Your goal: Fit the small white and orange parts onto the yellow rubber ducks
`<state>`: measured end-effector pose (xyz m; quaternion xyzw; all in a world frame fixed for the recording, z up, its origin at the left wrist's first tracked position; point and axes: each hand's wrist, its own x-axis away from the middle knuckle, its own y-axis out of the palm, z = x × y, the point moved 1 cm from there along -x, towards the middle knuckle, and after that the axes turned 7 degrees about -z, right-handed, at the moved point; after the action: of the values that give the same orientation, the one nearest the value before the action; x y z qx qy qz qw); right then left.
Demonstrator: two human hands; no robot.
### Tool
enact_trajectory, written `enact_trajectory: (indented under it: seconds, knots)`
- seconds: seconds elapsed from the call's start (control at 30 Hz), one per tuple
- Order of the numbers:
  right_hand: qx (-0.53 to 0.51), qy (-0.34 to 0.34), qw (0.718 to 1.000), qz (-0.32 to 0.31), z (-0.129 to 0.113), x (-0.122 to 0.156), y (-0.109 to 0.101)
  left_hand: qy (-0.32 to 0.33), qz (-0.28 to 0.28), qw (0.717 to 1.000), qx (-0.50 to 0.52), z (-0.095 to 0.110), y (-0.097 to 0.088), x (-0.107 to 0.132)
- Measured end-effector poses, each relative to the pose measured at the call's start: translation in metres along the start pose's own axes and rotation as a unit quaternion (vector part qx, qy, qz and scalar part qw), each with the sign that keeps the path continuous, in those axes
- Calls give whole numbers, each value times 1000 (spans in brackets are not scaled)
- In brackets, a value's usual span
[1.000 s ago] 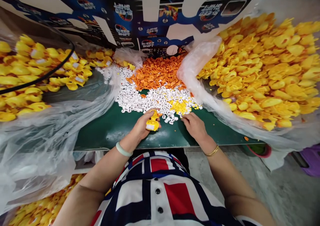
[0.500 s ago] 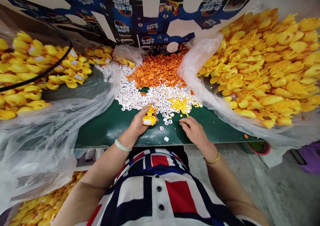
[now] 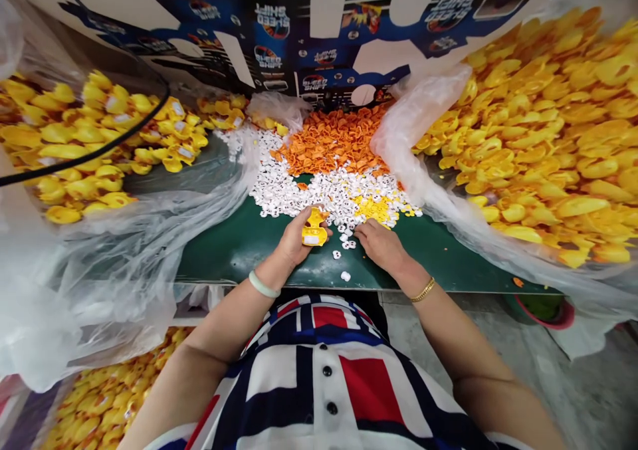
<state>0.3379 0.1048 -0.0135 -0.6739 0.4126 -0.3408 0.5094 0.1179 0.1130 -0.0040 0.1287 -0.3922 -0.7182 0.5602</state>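
My left hand (image 3: 295, 238) grips a hollow yellow plastic duck-shaped shell (image 3: 314, 228), its open side up, with a white label on its lower part. Close by on the right, my right hand (image 3: 383, 242) is closed, thumb and fingers pressed together at the near edge of the loose pieces. Whatever its fingertips hold, if anything, is hidden. White eye pieces with black dots (image 3: 279, 187) are spread in front of both hands. Small yellow discs (image 3: 373, 207) lie among them, just beyond my right hand. Behind is a heap of orange beak-like pieces (image 3: 339, 141).
Yellow shells (image 3: 563, 157) are piled high at the right, and labelled shells (image 3: 94, 137) at the left. Clear plastic sheeting (image 3: 199, 204) drapes over the green table (image 3: 224, 254). A black cable (image 3: 119, 127) crosses at left. Printed cardboard (image 3: 329, 31) stands behind.
My right hand has moved forward and slightly left, to the edge of the white pieces. My left hand still holds the yellow shell. The whole view has shifted as the head turned left.
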Motion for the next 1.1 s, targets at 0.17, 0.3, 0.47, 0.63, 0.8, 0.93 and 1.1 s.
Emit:
enact_trajectory:
  seconds: [0.17,0.3,0.47,0.63,0.8,0.93,1.1]
  knots:
    - [-85,-81,989,85,-37,5,-5,24,67,997,13,-3,9,-2]
    - [-66,-164,978,112,-64,4,0,20,77,997,25,-7,10,-2]
    - [-52,-172,975,132,-68,-1,16,12,102,994,45,-8,7,-3]
    - [-64,-162,971,163,-72,7,24,-25,112,992,56,-5,10,-1]
    - [-132,-120,966,187,-79,23,29,-16,111,991,67,-7,14,5]
    - [-114,-120,971,172,-83,30,31,1,135,990,45,-7,16,8]
    - [-279,-102,945,135,-78,25,14,9,124,992,20,-3,17,10]
